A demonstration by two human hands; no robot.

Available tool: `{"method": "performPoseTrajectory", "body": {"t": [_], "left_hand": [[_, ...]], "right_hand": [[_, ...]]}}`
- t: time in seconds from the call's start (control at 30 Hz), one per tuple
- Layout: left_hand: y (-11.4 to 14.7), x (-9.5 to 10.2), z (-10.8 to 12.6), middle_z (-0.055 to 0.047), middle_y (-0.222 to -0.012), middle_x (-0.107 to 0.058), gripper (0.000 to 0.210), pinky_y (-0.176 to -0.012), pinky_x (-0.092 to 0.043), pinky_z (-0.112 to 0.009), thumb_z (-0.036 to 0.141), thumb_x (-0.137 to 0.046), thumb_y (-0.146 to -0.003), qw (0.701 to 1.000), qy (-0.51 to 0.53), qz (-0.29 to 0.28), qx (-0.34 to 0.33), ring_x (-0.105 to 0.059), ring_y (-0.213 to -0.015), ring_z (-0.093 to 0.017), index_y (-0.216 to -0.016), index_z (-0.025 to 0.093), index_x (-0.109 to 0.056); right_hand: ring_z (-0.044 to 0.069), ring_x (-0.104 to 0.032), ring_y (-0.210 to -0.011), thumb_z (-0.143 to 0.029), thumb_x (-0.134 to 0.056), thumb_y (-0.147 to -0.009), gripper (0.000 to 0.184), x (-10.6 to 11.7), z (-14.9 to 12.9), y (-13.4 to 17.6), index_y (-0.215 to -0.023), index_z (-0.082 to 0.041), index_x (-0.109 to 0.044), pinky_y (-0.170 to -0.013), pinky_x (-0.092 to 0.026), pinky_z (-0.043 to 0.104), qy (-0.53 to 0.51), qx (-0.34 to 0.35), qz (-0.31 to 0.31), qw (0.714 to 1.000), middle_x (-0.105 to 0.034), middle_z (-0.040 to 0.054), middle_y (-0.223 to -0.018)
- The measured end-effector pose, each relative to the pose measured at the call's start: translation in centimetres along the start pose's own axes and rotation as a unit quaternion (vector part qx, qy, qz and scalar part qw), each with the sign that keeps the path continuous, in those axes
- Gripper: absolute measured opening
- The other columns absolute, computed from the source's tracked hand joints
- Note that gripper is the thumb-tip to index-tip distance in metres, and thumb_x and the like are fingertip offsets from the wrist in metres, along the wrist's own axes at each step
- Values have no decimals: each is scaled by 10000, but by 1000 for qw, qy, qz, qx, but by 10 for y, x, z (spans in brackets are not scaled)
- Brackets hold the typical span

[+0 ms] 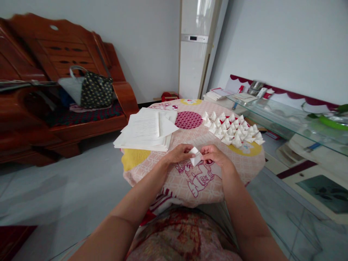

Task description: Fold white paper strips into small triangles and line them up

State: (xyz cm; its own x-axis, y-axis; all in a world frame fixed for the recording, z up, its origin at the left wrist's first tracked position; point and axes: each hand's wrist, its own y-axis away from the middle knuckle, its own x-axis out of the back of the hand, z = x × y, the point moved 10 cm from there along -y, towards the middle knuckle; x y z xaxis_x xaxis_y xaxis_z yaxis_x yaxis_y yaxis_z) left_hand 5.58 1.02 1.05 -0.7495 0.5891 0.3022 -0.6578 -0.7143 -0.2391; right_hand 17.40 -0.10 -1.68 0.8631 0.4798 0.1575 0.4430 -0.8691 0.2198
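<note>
Between my two hands is a small folded piece of white paper (pixel 195 158), diamond-shaped, held above the near middle of the table. My left hand (pixel 179 153) pinches its left corner, thumb on top. The right corner is gripped by my right hand (pixel 214 155), with the fingers curled behind it. To the right on the table stand several folded white paper boats (pixel 236 131), packed closely in rows. A stack of white paper sheets (pixel 144 130) lies to the left, some with writing on them.
A cloth with pink patterns covers the round table (pixel 187 136). On the right is a glass-topped cabinet (pixel 293 123) with papers and cups on it. A wooden sofa (pixel 119 95) holding a patterned bag (pixel 96 90) stands at left. A tall white air conditioner (pixel 193 58) is behind.
</note>
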Motion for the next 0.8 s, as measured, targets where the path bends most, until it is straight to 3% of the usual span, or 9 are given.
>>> {"method": "performPoseTrajectory", "body": {"t": [0.27,0.47,0.63,0.8], "left_hand": [[0,13,-4,4,-708,-646,167,-553,-386,-219,275,-667,-761,993,-76,81,33,-540,-616,-128,-874,160,-710],[0,11,-5,-1,-722,-689,207,-581,-423,-236,167,-652,-750,986,-129,93,57,-601,-628,-142,-939,170,-736],[1,10,-12,-26,-831,-722,265,-673,-487,-257,133,-672,-766,960,-227,113,122,-654,-730,-161,-1027,156,-708],[0,4,-6,-64,-972,-738,244,-808,-510,-296,208,-682,-826,918,-357,96,143,-671,-867,-194,-1064,156,-702]], "right_hand": [[81,-486,-389,-283,-721,-638,208,13,1,3,-795,-155,-676,-382,-277,172,7,7,59,998,-619,-26,-484],[78,-459,-354,-213,-701,-707,98,18,10,3,-781,-162,-662,-361,-296,176,39,-29,92,995,-621,-18,-474],[87,-464,-345,-159,-664,-807,30,23,13,6,-783,-166,-646,-364,-314,177,106,-74,168,977,-570,-36,-432],[86,-473,-370,-133,-680,-809,69,20,7,8,-770,-168,-636,-377,-316,184,147,-81,192,967,-551,-47,-451]]}}
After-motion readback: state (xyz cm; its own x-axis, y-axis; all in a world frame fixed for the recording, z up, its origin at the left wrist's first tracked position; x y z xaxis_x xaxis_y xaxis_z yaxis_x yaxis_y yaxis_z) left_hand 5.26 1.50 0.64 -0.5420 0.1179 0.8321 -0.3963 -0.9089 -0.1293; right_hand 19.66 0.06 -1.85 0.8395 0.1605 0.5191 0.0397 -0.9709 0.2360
